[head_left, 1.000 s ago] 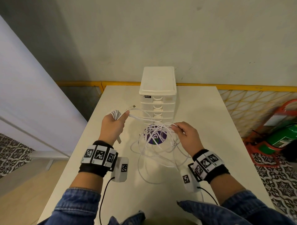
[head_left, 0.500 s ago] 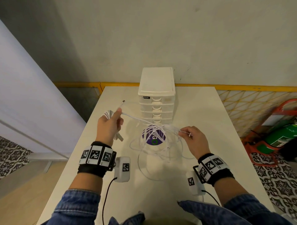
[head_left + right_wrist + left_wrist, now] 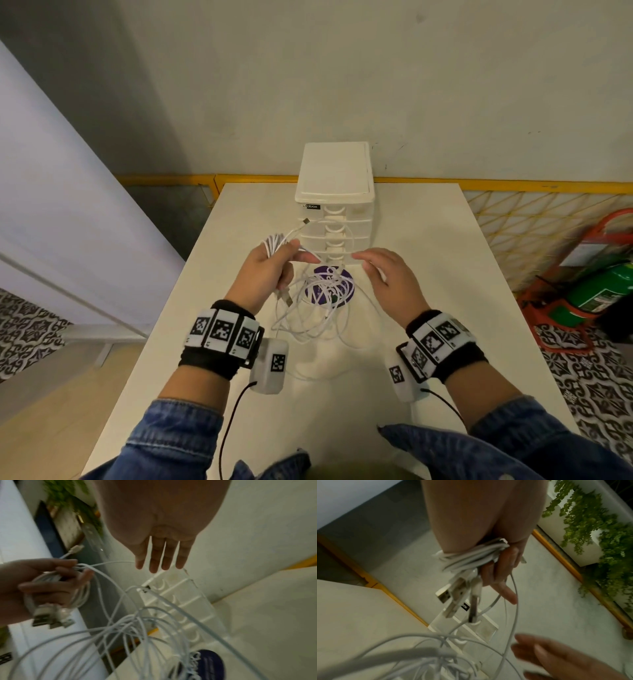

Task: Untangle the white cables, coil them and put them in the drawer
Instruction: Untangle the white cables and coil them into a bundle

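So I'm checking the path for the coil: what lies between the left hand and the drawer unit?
Only bare table and a cable end jutting from the coil in the left hand toward the drawer unit, seen in the head view.

The drawer unit (image 3: 335, 205) stands at the table's (image 3: 428, 260) far middle, its drawer fronts closed. Tangled white cables (image 3: 322, 308) sprawl just before it; bare tabletop lies open either side.

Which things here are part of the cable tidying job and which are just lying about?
Part of the job:
coiled cable gripped in the left hand
tangled white cables on the table
drawer unit, all drawers closed

Just lying about:
purple round sticker under the tangle
green cylinder on the floor
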Demonstrator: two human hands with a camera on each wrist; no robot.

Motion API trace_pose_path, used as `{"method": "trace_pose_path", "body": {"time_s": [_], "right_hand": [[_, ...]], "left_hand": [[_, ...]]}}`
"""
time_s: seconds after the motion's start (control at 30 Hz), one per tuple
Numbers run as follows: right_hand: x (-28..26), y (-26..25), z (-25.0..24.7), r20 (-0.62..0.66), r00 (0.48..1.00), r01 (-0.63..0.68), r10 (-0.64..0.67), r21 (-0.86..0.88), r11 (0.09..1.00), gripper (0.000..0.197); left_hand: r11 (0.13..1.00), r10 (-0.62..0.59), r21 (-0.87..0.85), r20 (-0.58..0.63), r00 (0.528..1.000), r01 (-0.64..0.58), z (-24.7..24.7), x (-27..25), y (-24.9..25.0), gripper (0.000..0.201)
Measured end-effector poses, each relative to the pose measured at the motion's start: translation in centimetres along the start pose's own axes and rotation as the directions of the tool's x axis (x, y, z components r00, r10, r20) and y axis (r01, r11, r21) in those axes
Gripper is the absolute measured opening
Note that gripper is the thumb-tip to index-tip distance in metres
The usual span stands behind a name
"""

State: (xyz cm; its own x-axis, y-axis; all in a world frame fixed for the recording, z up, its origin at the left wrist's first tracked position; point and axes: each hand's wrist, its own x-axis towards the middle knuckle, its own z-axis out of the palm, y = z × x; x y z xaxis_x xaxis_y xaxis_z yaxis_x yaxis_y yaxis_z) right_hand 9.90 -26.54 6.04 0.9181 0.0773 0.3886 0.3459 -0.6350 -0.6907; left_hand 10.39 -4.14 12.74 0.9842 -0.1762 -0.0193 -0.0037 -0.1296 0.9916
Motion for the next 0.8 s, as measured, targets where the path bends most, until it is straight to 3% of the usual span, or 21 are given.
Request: {"method": "trace_pose_path", "body": {"time_s": [0.07,0.2,0.3,0.4,0.47,0.53,0.63,0.8], "right_hand": [[0.9,-1.6,0.5,0.052,0.998,0.024,-0.029,0.083,0.996,0.023],[1.2,-2.1,2.0,0.327,0.936,-0.200,0.129,0.194,0.960,0.027],[0.7,-2.2,2.9,0.520,0.833,-0.310,0.188,0.157,0.938,0.021],[0.1,-2.5,3.5,0.669,0.717,-0.259,0.196,-0.005,0.966,0.043],[-0.3,-2.4,3.8,0.687,0.688,-0.264,0.233,-0.062,0.963,0.051],[-0.6,-1.9,3.9,0.668,0.693,-0.280,0.271,-0.097,0.955,0.049],[-0.5,-1.1,3.4,0.524,0.783,-0.287,0.336,-0.176,0.942,0.029],[-0.1,-0.6,2.2,0.320,0.868,-0.353,0.381,-0.143,0.925,0.018]], "left_hand": [[1.000,0.003,-0.006,0.037,0.999,-0.003,0.6,0.0,0.3,0.041],[0.999,0.032,-0.026,0.095,0.995,-0.029,1.4,-0.3,0.9,0.040],[0.997,0.066,-0.043,0.097,0.993,-0.063,1.7,-0.3,0.8,0.048],[0.998,0.058,-0.016,0.100,0.993,-0.056,1.9,-0.1,0.3,0.045],[0.998,0.054,-0.031,0.092,0.994,-0.051,2.0,-0.1,0.1,0.046],[0.999,0.024,-0.036,0.072,0.997,-0.022,2.0,-0.1,0.0,0.045],[0.995,-0.059,-0.083,-0.032,0.998,0.056,1.6,0.1,-0.3,0.038],[0.957,-0.285,-0.115,-0.183,0.941,0.267,0.5,1.0,-1.9,0.025]]}}
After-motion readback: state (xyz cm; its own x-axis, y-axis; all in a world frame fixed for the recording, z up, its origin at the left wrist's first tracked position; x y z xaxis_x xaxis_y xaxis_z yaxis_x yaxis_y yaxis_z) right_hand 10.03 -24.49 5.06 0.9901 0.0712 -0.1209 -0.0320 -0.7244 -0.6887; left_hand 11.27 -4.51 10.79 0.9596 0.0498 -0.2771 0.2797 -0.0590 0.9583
